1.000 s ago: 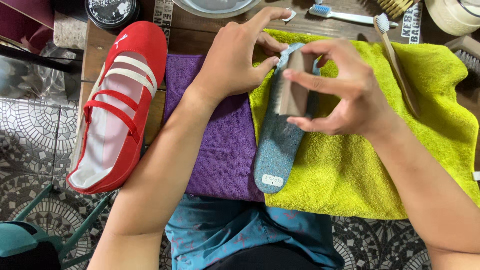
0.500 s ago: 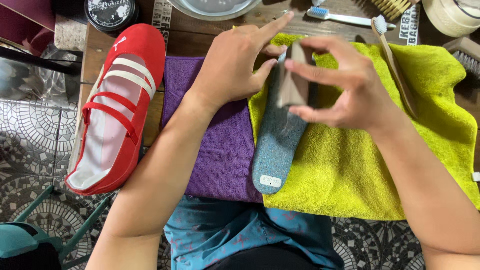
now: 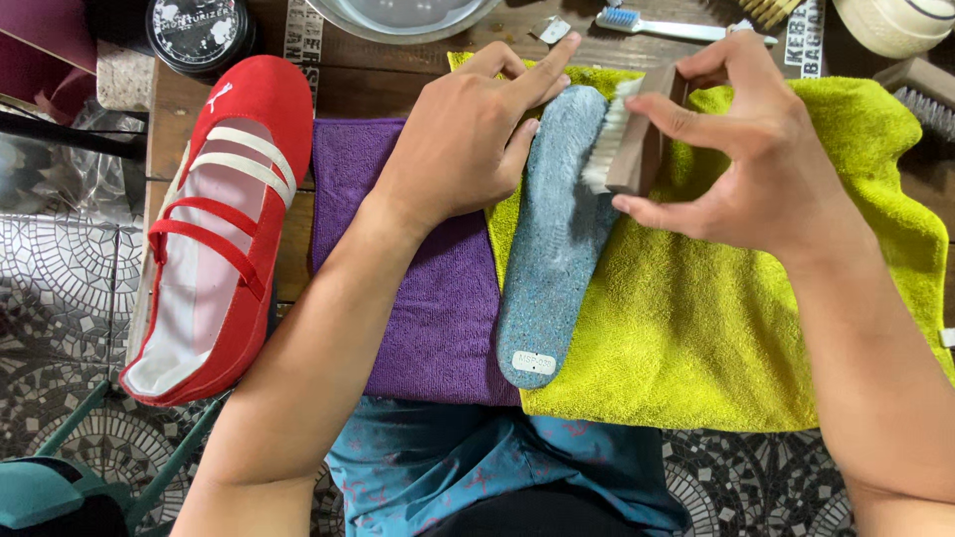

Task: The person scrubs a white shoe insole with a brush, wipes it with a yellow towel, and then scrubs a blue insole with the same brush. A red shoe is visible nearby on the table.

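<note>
A grey-blue speckled insole lies lengthwise across the seam of a purple cloth and a yellow-green towel. My left hand presses on the insole's upper left edge, fingers spread, index finger pointing toward the top. My right hand grips a small wooden brush with white bristles. The bristles rest against the right side of the insole's toe end.
A red strapped shoe lies at the left on the wooden table. Behind are a round black tin, a metal bowl, a blue-bristled toothbrush, another brush and a pale round container. Patterned tile floor lies below.
My right hand has carried the brush from the insole's middle up to its toe end. My left hand has stayed pressing on the insole.
</note>
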